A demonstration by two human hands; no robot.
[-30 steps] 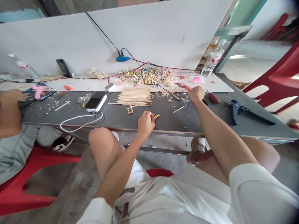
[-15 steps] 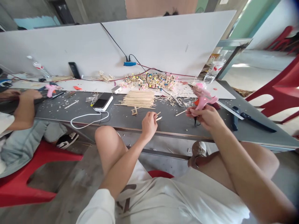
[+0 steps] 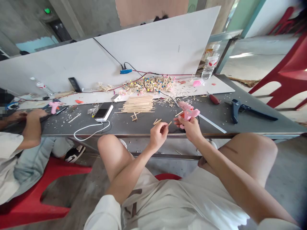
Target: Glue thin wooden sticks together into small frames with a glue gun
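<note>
My left hand [image 3: 158,134] pinches a short wooden stick [image 3: 169,123] at the near edge of the dark table [image 3: 134,125]. Close to its right, my right hand [image 3: 189,125] is closed round a pink glue gun [image 3: 188,110], whose nozzle points left toward the stick. Two more short sticks [image 3: 157,121] lie on the table just behind my left hand. A bundle of long wooden sticks [image 3: 137,104] lies further back, with a small stick frame [image 3: 133,117] in front of it.
A heap of stick pieces with coloured beads [image 3: 151,83] lies at the back by a white board. A phone on a white power bank [image 3: 103,111], a dark glue gun [image 3: 236,109], a water bottle [image 3: 208,65]. A person [image 3: 21,140] sits at left on a red chair.
My right hand reached to the back of the table, picked up the pink glue gun and brought it forward beside my left hand. The left hand lifted its stick slightly.
</note>
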